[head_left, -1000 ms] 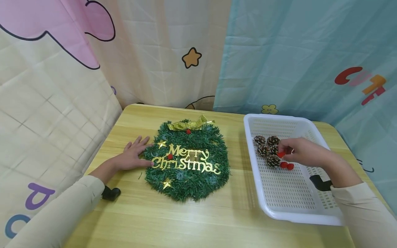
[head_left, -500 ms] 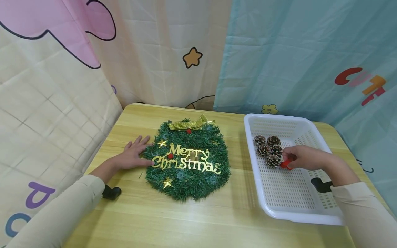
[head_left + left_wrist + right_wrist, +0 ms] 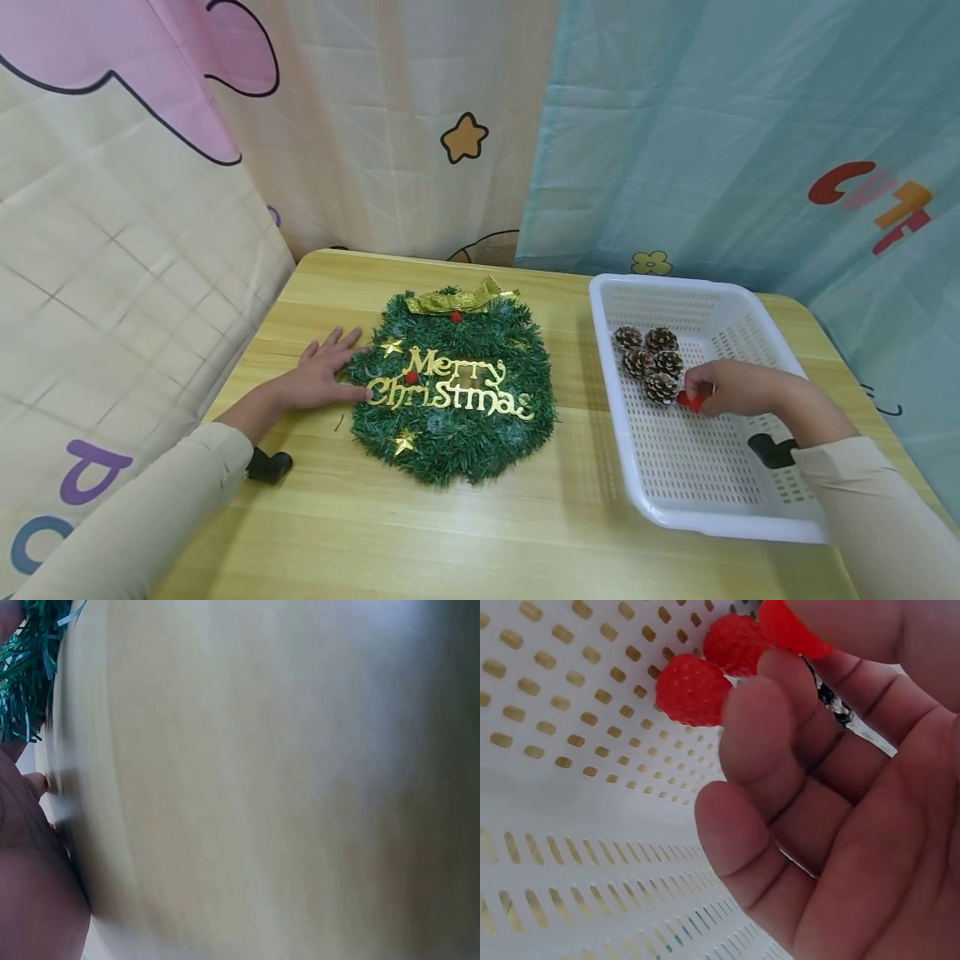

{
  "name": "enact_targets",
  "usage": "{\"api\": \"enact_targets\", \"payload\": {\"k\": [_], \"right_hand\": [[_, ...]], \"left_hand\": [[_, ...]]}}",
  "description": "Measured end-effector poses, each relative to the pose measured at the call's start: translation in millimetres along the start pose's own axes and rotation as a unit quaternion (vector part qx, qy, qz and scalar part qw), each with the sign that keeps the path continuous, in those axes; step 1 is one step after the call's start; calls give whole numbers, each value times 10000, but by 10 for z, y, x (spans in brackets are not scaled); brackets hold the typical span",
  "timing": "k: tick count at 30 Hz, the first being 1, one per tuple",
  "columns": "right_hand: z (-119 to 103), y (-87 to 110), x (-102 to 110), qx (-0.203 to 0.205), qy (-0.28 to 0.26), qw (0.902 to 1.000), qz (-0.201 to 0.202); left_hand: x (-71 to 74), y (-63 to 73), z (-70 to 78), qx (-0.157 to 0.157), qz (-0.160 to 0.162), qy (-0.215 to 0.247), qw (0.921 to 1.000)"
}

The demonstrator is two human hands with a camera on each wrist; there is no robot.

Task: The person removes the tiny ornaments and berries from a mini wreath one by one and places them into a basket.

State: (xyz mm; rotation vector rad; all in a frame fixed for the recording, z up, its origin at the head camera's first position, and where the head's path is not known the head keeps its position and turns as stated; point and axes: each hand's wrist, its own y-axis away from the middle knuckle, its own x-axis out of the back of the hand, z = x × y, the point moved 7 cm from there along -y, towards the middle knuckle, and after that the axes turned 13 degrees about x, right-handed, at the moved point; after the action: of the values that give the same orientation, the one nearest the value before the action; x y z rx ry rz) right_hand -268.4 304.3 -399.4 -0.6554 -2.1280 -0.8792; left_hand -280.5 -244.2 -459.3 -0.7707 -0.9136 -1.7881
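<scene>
A green tinsel wreath with gold "Merry Christmas" lettering, gold stars, a gold bow and red berries lies flat on the table. My left hand rests on the table with fingers spread, its thumb and fingertips at the wreath's left edge. Inside the white basket, my right hand pinches a red artificial berry between thumb and finger. Two bumpy red berries lie on the basket floor by its fingertips. Several pine cones sit just left of the hand.
The basket stands at the right of the wooden table, its raised rim around the right hand. Printed curtains hang behind and at both sides. Black straps with small devices are on both wrists.
My right hand has moved slightly down and right within the basket, from beside the pine cones to the loose red berries, with the pinched berry. The left hand and wreath stay put.
</scene>
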Motion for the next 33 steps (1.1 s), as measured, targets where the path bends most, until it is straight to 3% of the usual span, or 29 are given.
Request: {"api": "enact_targets", "payload": {"k": [10, 33], "right_hand": [[52, -23, -72, -288, -191, 9992, -204], [30, -31, -131, -171, -78, 9991, -368]], "left_hand": [[-7, -10, -4, -8, -31, 49, 10000], [-1, -14, -1, -6, -32, 36, 10000]]}}
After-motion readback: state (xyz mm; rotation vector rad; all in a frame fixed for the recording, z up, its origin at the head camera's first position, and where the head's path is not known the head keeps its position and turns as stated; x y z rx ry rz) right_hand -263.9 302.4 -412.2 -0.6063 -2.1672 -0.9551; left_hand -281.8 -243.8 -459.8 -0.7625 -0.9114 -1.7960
